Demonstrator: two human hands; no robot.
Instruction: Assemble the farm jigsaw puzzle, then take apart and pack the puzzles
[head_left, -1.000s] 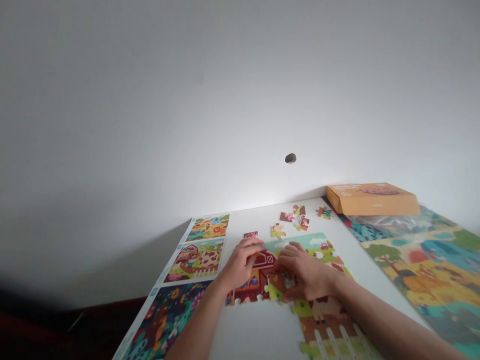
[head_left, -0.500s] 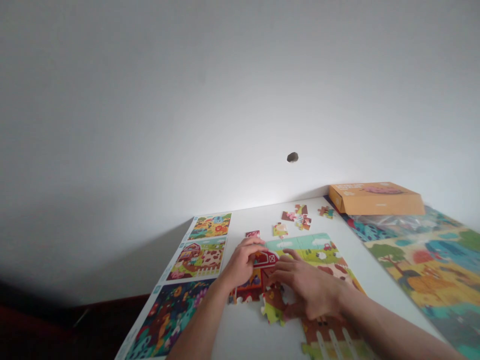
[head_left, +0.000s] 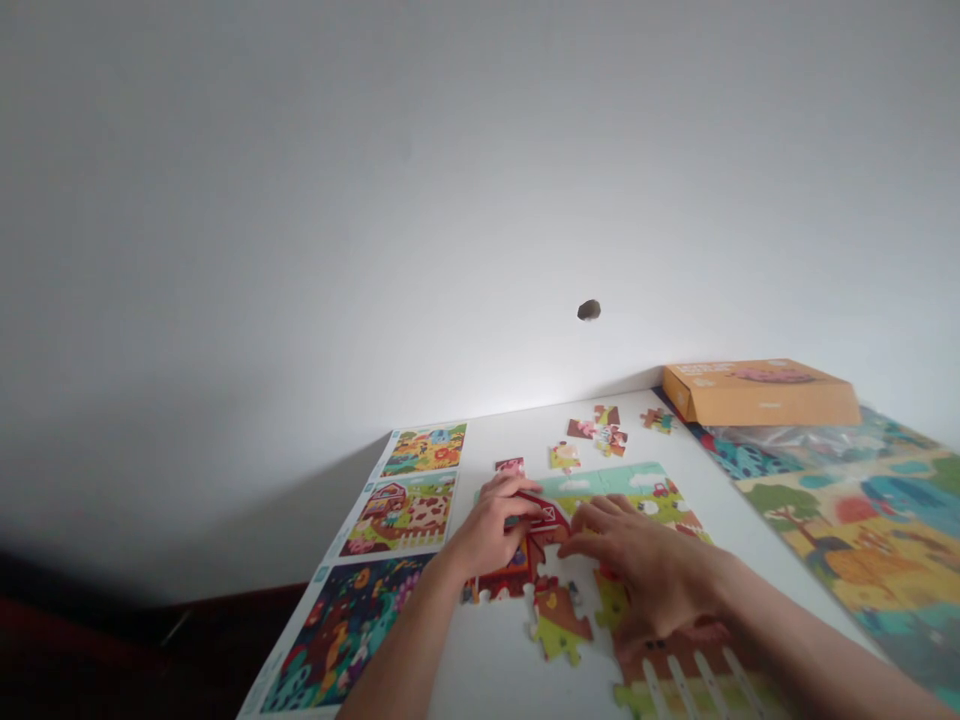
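I see from afar the farm puzzle (head_left: 637,483) lying on the bench (head_left: 495,660). The left hand (head_left: 491,525) rests on it, fingers stretched out; the right hand (head_left: 649,565) bends over it, but whether its fingers grip something I cannot tell. One loose piece (head_left: 559,622) lies near

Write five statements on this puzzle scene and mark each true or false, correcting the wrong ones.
1. The left hand is at the red barn in the farm puzzle. True.
2. The right hand grips the orange box. False: it is over the farm puzzle, well away from that box.
3. The printed picture sheet lies left of the farm puzzle. True.
4. Every puzzle piece is joined up. False: several loose pieces lie beyond the farm puzzle.
5. The wall has a hole. True.
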